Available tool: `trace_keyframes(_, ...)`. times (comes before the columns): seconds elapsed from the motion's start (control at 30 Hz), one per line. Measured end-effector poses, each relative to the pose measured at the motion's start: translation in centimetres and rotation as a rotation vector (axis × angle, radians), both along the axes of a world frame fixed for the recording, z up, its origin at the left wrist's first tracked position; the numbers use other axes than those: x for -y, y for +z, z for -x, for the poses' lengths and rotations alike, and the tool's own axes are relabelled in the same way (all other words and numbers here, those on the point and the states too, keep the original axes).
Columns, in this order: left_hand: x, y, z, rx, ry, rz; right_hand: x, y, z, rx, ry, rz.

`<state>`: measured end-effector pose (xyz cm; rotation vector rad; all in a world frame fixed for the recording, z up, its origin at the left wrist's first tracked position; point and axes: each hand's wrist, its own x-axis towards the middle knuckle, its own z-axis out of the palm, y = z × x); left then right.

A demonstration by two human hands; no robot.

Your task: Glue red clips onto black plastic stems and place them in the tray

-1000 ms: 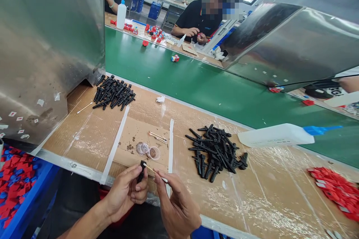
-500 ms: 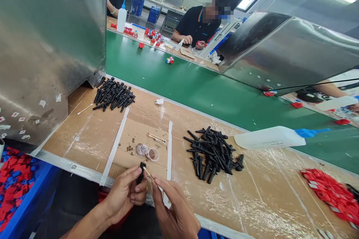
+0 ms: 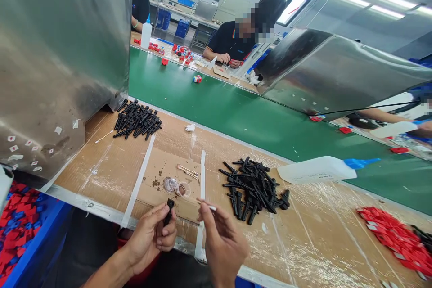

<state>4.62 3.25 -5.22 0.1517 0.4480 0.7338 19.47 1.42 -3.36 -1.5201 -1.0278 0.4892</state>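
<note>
Between thumb and fingers my left hand [image 3: 150,234] grips a black plastic part [image 3: 169,210], its squarish end pointing up. My right hand [image 3: 224,243] pinches a cotton swab [image 3: 206,204], held apart from the part, to its right. Two small clear cups, one on the left [image 3: 169,184] and one on the right [image 3: 184,189], sit side by side on a cardboard sheet [image 3: 162,157] beyond my hands. Several more swabs [image 3: 187,171] lie behind the cups. Piles of similar black parts lie to the left [image 3: 138,119] and right [image 3: 251,189].
A white squeeze bottle [image 3: 317,169] with a blue nozzle lies by the green belt [image 3: 219,112]. Red pieces [image 3: 393,236] are heaped at right. A blue bin [image 3: 37,252] of red and blue parts stands at lower left. Metal panels [image 3: 64,54] flank the bench; co-workers [image 3: 232,40] sit opposite.
My right hand has drawn the swab away from the black part and moved right, turning the swab. My left hand keeps its hold on the part. The view has shifted slightly.
</note>
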Motion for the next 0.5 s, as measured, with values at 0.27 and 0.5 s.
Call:
trace_keyframes(0.27, 1.3, 0.7, 0.7, 0.028, -0.014, 0.017, -2.6, 0.6, -2.1, -0.053, 0.060, 0.221)
trace_keyframes(0.5, 2.9, 2.4, 1.2, 0.284, -0.265, 0.021, 2.9, 1.5, 0.9, -0.490, 0.260, 0.258)
